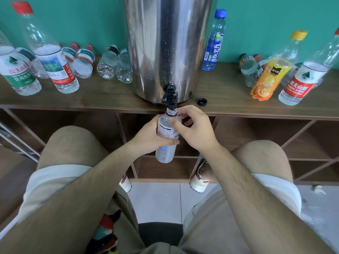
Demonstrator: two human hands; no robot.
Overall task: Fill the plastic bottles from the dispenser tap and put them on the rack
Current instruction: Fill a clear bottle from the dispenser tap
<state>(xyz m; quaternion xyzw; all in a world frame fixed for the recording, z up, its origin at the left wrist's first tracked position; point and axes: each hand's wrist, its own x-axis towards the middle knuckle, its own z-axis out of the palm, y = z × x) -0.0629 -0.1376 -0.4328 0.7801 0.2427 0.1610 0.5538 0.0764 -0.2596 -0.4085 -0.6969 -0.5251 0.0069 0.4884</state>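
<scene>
Just off the bench's (110, 97) front edge, the plastic bottle (166, 145) is held with its open mouth at the black tap (169, 96) of the steel dispenser (165, 43) — gripped round the body by the left hand (146, 136), round the neck by the right hand (196, 129). It is best kept upright and square under the spout, so that nothing is spilled. Other bottles (55, 57) are ranged along the bench and a loose cap (202, 101) lies by the tap — a teal wall (82, 19) is set behind, open cubbies (256, 136) below.
</scene>
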